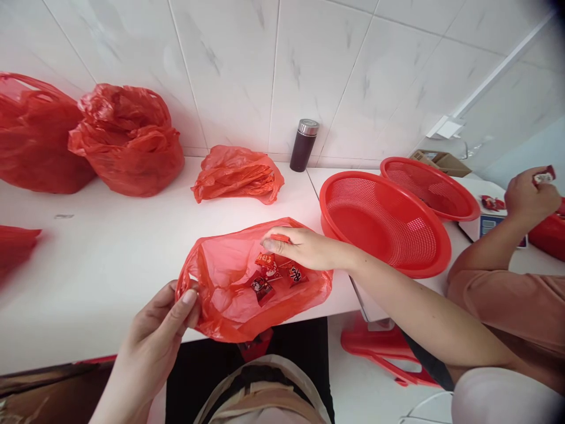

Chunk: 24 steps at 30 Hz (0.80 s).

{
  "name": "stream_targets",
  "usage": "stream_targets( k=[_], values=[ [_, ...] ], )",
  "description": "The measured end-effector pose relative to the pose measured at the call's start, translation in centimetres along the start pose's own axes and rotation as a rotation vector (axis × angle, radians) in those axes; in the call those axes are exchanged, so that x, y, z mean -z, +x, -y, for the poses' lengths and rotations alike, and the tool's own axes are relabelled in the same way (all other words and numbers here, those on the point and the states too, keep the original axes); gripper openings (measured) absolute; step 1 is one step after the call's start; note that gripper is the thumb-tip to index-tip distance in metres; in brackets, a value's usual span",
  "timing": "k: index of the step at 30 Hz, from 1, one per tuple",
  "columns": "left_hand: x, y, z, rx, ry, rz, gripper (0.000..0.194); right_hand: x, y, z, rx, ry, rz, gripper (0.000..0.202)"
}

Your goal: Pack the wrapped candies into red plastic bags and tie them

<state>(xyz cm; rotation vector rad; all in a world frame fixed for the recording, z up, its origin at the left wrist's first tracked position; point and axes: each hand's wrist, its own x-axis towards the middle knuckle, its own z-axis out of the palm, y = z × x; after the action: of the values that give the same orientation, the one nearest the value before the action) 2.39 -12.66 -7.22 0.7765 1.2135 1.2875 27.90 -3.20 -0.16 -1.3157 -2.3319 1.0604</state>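
Note:
My left hand is closed on the gathered left edge of a thin red plastic bag. The bag lies with its mouth spread near the table's front edge. Over its right side, my right hand pinches a small red packet between thumb and fingers. Beneath that hand, inside the bag, lie several small wrapped packets, red and dark, one of them a dark packet. Print shows on their wrappers. Part of the right hand's fingers is hidden behind the thumb.
A crumpled red bag and a dark flask stand toward the wall. Full red bags are at left. Red baskets stand right, beside a scale and a co-worker's hand holding a packet. A red stool is below.

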Motion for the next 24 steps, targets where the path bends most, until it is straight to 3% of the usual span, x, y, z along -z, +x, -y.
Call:
stream_targets(
  k=[3, 7, 9, 11, 14, 19, 21, 24],
  values=[
    [-0.1, 0.0, 0.0, 0.001, 0.009, -0.011, 0.026, 0.3, 0.0, -0.1, -0.009, 0.093, 0.051, 0.045],
    [0.0, 0.1, 0.0, 0.005, 0.006, -0.011, 0.026, 2.8, -1.4, -0.5, 0.029, 0.206, -0.149, 0.038],
    [0.2, 0.1, 0.1, 0.006, -0.003, -0.024, 0.026, 4.1, -3.4, -1.5, -0.031, 0.064, -0.331, 0.035],
    [0.4, 0.1, 0.1, 0.011, -0.005, -0.029, 0.027, 4.1, -6.1, -3.3, -0.176, -0.246, -0.476, 0.035],
    [0.7, 0.3, 0.1, 0.039, 0.005, -0.029, 0.026, 0.9, -10.1, -6.4, -0.369, -0.63, -0.474, 0.042],
    [0.5, 1.3, 0.0, 0.07, -0.042, -0.137, 0.036, -6.1, -12.8, -8.2, -0.234, -0.62, -0.623, 0.053],
    [0.3, 1.7, 0.0, 0.058, -0.04, -0.138, 0.035, -7.1, -12.6, -7.9, -0.21, -0.608, -0.644, 0.055],
    [0.2, 2.0, 0.0, 0.064, -0.002, -0.114, 0.034, -6.5, -12.0, -7.7, -0.185, -0.595, -0.646, 0.056]
  ],
)
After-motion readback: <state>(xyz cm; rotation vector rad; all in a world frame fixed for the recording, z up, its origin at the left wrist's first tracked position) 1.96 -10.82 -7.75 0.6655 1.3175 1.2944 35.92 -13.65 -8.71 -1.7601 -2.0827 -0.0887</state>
